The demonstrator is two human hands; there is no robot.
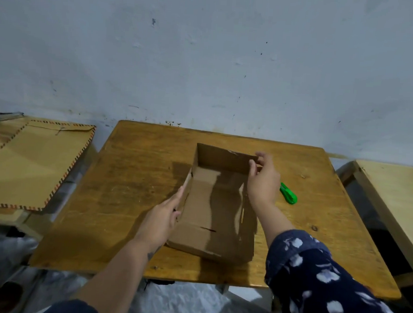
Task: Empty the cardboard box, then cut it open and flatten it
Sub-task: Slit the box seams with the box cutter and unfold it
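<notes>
An open brown cardboard box [211,205] stands in the middle of the wooden table [130,175], and nothing shows inside it. My left hand [164,217] lies flat with straight fingers against the outside of the box's left wall. My right hand [262,177] pinches the far right corner of the box between thumb and fingers. A green cutter [288,193] lies on the table just right of my right hand.
A large brown envelope with a striped border [31,163] lies on a lower surface at the left, with a dark tool [3,116] behind it. A pale wooden table [398,196] stands at the right. A white wall rises right behind the table.
</notes>
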